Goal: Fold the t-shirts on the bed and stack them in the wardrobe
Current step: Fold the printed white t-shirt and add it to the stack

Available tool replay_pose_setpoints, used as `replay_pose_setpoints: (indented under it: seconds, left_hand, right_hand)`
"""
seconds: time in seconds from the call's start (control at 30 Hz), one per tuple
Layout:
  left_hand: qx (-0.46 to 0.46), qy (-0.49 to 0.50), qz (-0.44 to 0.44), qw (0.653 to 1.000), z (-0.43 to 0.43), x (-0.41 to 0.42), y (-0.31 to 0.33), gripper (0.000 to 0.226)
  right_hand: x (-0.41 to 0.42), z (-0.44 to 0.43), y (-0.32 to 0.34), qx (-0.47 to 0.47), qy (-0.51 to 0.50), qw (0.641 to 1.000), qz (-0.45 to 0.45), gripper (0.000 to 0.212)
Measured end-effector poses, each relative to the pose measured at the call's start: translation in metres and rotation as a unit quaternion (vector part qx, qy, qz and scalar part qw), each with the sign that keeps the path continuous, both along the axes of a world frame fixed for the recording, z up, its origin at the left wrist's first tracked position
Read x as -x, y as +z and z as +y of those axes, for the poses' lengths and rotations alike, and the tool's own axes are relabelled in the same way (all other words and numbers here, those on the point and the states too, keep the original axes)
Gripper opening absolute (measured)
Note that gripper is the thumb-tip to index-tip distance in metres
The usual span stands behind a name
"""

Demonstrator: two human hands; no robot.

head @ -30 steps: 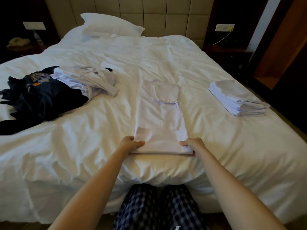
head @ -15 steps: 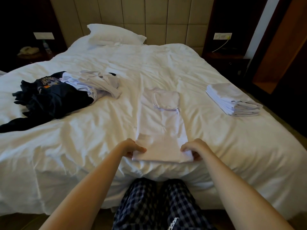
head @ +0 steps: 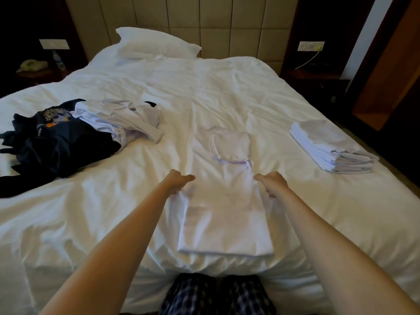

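Observation:
A white t-shirt (head: 225,223) lies lengthwise on the bed (head: 91,212) in front of me, sleeves folded in, collar end far from me. Its near part is doubled over, with the crease at the bed's front edge. My left hand (head: 178,183) pinches the left corner of the turned-over hem and my right hand (head: 271,185) pinches the right corner, both over the shirt's middle. A stack of folded white t-shirts (head: 329,148) sits on the bed at the right. A heap of unfolded shirts, dark (head: 56,142) and white (head: 127,119), lies at the left.
A pillow (head: 154,44) rests by the padded headboard. Dark nightstands flank the bed, the left one (head: 34,73) with a phone and bottle. An open wooden wardrobe (head: 391,71) stands at the far right. My legs in checked trousers (head: 218,296) touch the bed's front.
Both hands have lifted the shirt's near hem from the bed's front edge and carried it away from me, doubling the lower part over the middle.

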State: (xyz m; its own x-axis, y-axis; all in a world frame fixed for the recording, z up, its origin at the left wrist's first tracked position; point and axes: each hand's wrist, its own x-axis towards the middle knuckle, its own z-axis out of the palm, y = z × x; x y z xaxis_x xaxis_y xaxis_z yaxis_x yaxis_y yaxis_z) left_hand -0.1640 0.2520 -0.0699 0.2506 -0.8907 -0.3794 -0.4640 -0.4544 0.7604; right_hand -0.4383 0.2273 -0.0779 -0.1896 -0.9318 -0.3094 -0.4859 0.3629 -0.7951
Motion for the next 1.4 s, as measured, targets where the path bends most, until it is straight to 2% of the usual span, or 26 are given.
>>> replay_pose_setpoints:
  seconds: [0.13, 0.2, 0.27, 0.37, 0.53, 0.6, 0.67, 0.83, 0.93, 1.03, 1.1, 1.27, 1.4]
  left_hand:
    - [0.013, -0.003, -0.005, 1.0, -0.035, 0.002, 0.003, 0.072]
    - [0.017, -0.006, -0.011, 1.0, -0.053, 0.004, 0.003, 0.074]
    - [0.026, -0.004, -0.02, 0.999, -0.068, 0.006, 0.001, 0.074]
    - [0.04, 0.008, -0.029, 0.999, -0.091, 0.008, -0.002, 0.074]
    - [0.039, 0.02, -0.018, 0.999, -0.129, 0.003, -0.007, 0.078]
    - [0.038, 0.027, -0.007, 0.999, -0.145, 0.0, -0.01, 0.078]
    - [0.043, 0.036, 0.009, 0.998, -0.162, -0.002, -0.013, 0.078]
    - [0.052, 0.059, 0.059, 0.995, -0.204, 0.0, -0.018, 0.07]
    - [0.047, 0.074, 0.109, 0.99, -0.226, -0.001, -0.027, 0.06]
    - [0.046, 0.096, 0.158, 0.982, -0.242, -0.003, -0.035, 0.051]
    - [0.045, 0.097, 0.167, 0.98, -0.25, -0.002, -0.037, 0.047]
    - [0.06, 0.084, 0.181, 0.978, -0.258, -0.001, -0.033, 0.046]
    - [0.117, 0.046, 0.198, 0.972, -0.248, 0.0, -0.019, 0.021]
  right_hand:
    - [-0.012, -0.033, -0.003, 0.02, -0.014, 1.0, 0.005, 0.043]
    - [-0.017, -0.051, -0.007, 0.026, -0.009, 1.0, -0.004, 0.034]
    - [-0.019, -0.067, -0.011, 0.027, -0.015, 0.999, -0.008, 0.043]
    - [-0.02, -0.091, -0.018, 0.028, -0.026, 0.999, -0.02, 0.034]
    - [-0.024, -0.132, -0.023, 0.04, -0.042, 0.998, -0.028, 0.06]
    - [-0.024, -0.15, -0.024, 0.044, -0.045, 0.997, -0.038, 0.051]
    - [-0.025, -0.168, -0.024, 0.042, -0.05, 0.997, -0.05, 0.022]
    - [-0.029, -0.204, -0.033, 0.031, -0.079, 0.986, -0.144, 0.037]
    - [-0.031, -0.219, -0.039, 0.02, -0.094, 0.97, -0.223, 0.059]
    - [-0.033, -0.234, -0.043, 0.011, -0.09, 0.96, -0.266, 0.063]
    - [-0.033, -0.241, -0.045, -0.005, -0.089, 0.956, -0.279, 0.058]
    - [-0.032, -0.243, -0.04, -0.038, -0.062, 0.949, -0.306, 0.016]
    - [-0.038, -0.235, -0.03, 0.024, -0.087, 0.949, -0.302, 0.028]
